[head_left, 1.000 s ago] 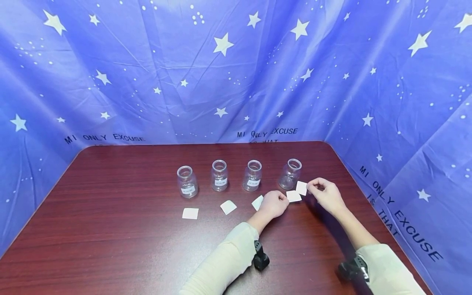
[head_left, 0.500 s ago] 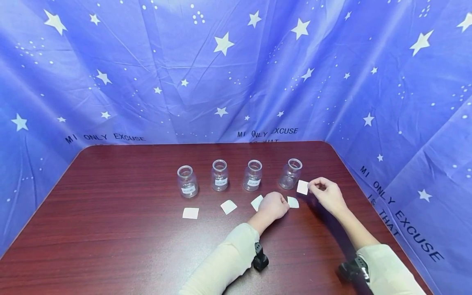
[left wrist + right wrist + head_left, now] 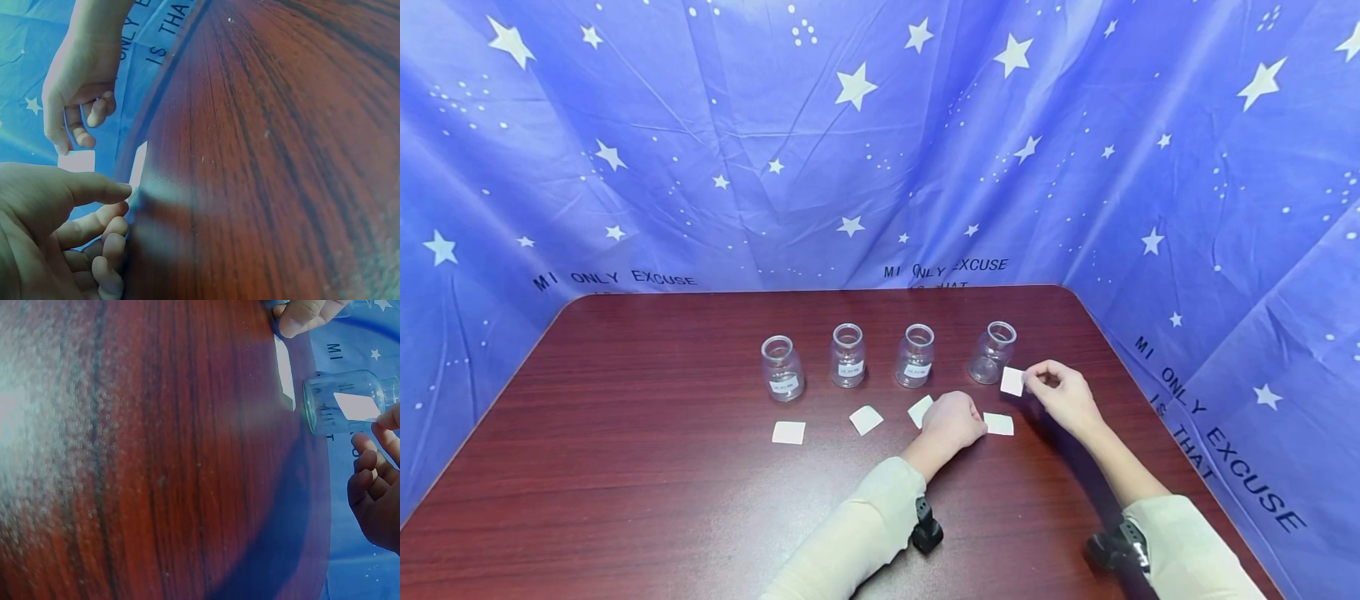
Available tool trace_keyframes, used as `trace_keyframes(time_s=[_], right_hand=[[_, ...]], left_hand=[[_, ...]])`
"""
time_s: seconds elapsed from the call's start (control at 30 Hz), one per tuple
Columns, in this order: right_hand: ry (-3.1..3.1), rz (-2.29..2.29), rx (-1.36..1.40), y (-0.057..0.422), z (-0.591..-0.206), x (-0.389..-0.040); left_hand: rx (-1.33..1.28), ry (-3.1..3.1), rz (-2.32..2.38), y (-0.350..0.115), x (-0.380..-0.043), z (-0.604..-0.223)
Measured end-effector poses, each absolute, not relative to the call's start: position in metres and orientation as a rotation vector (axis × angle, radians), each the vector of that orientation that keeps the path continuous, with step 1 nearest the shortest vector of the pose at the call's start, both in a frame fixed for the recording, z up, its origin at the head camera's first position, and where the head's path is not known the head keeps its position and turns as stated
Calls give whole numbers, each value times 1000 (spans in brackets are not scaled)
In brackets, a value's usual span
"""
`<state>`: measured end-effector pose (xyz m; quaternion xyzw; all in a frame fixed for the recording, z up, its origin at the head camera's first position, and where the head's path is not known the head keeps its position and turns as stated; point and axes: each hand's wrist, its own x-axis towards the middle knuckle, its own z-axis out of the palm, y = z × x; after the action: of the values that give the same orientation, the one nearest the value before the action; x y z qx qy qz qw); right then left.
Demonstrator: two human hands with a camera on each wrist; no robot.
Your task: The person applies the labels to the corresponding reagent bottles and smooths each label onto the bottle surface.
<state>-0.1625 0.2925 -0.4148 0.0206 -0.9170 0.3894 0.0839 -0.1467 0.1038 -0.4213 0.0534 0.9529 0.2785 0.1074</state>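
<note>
My right hand pinches a small white label between thumb and finger, in front of the lower right side of the rightmost glass jar. In the right wrist view, that label overlaps the jar's outline; whether it touches the glass I cannot tell. My left hand pinches a white slip of paper by its left edge, low over the table and in front of the same jar. The left wrist view shows this slip nearly edge-on at the left thumb tip. No label shows on the rightmost jar.
Three more open jars stand in a row to the left, each with a printed label: a left one, a middle one and one beside it. White slips lie before them on the dark red table. A blue starry curtain hangs behind.
The slip in my left hand has come away from the label and turned down toward the front, leaving a gap between them. My right hand and its label have barely moved.
</note>
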Motion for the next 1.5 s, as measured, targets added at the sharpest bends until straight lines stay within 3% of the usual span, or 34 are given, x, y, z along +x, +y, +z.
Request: trace_keyframes(time_s=[0.3,0.77,1.5], right_hand=[[-2727,1186,88,291,-416,-162],[-2718,1132,127,280,-416,-161],[-2609,1244,308,256,-412,-153]], left_hand=[[160,2792,899,100,-150,-417],[266,2671,1462,97,-156,-409],[166,2505,1757,88,-162,-414]])
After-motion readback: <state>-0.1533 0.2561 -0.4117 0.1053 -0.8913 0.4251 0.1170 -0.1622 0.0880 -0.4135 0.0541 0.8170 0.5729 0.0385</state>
